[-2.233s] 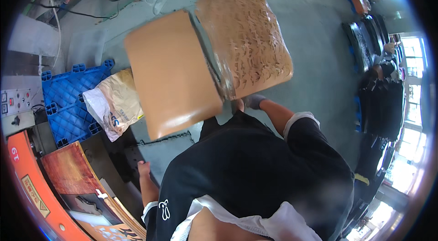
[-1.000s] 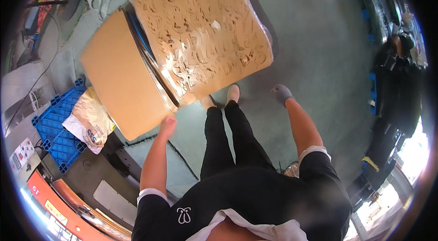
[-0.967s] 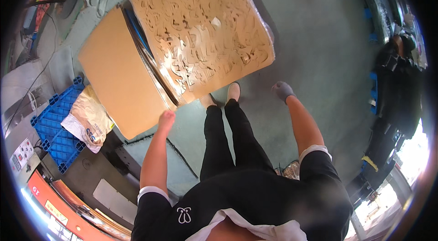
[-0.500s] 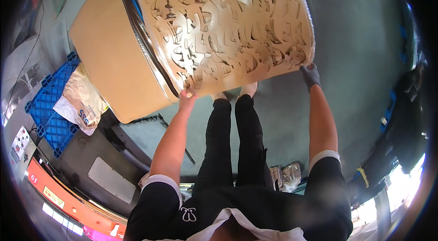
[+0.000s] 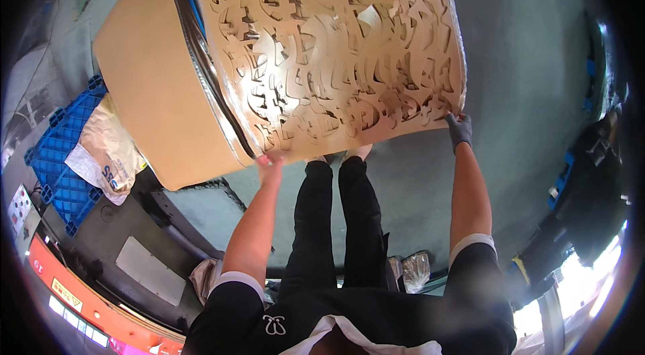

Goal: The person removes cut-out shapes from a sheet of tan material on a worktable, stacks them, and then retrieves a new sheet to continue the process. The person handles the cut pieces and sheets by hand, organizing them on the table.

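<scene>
A large tan sheet (image 5: 322, 73), pierced all over by rows of curved cut-outs, stretches away in front of me. My left hand (image 5: 270, 165), bare, pinches its near left corner. In a dark grey glove, my right hand (image 5: 459, 130) is closed on the near right corner. Along the right side of the sheet runs a pale, shiny edge. Light glares off its left middle, and its far end is out of view. To the left lies a plain tan panel (image 5: 148, 79); a dark strip with silvery edges (image 5: 213, 79) runs between the two.
A blue plastic pallet (image 5: 57, 160) with a crumpled paper sack (image 5: 111, 150) on it stands at left. An orange machine (image 5: 87, 294) curves along the lower left. Clear plastic-wrapped bundles (image 5: 416, 271) lie by my legs. Dark draped material (image 5: 584, 180) is at the right.
Both hands and the sheet's near edge sit slightly lower in the picture, as do my feet. The surroundings have shifted a little leftward. Both hands keep their hold.
</scene>
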### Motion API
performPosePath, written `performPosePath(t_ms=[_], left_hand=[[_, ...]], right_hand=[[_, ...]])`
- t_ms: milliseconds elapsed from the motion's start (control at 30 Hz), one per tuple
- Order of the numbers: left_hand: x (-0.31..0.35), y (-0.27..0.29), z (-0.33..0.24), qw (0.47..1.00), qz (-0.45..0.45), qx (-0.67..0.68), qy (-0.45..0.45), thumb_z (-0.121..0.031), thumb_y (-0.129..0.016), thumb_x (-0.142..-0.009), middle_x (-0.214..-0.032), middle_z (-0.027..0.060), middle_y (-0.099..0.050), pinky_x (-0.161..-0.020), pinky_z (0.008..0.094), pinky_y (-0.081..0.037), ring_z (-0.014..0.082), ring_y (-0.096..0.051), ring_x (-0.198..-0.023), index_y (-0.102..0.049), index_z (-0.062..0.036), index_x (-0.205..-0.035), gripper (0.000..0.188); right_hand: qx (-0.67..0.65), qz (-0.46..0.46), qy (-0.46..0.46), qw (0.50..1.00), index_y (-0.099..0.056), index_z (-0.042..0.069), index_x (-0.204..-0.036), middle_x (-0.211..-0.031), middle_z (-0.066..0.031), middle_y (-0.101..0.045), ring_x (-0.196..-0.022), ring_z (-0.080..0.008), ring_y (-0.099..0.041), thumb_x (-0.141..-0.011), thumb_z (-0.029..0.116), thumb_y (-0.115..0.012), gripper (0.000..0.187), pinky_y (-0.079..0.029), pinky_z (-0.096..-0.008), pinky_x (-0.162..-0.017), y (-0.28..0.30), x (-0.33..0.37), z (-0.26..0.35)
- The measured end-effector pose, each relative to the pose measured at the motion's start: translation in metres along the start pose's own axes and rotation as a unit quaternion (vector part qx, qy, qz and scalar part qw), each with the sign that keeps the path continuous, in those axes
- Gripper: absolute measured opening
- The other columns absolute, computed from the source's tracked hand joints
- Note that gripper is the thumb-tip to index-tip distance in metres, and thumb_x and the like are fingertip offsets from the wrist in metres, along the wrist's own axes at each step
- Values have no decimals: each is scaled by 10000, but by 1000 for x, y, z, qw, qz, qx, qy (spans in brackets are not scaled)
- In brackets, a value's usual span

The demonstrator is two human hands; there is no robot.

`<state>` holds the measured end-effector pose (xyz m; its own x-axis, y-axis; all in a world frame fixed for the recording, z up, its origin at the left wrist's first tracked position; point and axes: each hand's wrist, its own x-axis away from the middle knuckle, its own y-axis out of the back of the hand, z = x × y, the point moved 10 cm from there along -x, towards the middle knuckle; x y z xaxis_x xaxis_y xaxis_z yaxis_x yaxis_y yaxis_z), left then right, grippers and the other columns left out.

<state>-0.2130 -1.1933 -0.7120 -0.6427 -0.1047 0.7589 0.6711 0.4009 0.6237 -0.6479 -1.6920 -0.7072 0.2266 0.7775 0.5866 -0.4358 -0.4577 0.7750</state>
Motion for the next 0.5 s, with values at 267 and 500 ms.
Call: performPosePath(t_ms=[267, 500], left_hand=[[12, -3, -2, 979, 162, 122, 1, -273, -688, -791, -971, 60, -609, -759, 306, -464, 169, -584, -857, -538, -4, -1085, 426], [78, 6, -3, 918, 246, 286, 122, -212, -583, -888, -978, 45, -643, -732, 317, -517, 161, -637, -773, -558, -35, -1094, 273]], right_hand=[[-120, 153, 21, 981, -616, 15, -1013, -854, -45, -626, -793, -123, -566, -787, 287, -669, 358, -448, -271, -724, -11, 33, 12], [-142, 128, 139, 972, -654, 51, -932, -813, 8, -616, -759, -70, -532, -836, 148, -597, 148, -426, -229, -693, 36, 106, 72]])
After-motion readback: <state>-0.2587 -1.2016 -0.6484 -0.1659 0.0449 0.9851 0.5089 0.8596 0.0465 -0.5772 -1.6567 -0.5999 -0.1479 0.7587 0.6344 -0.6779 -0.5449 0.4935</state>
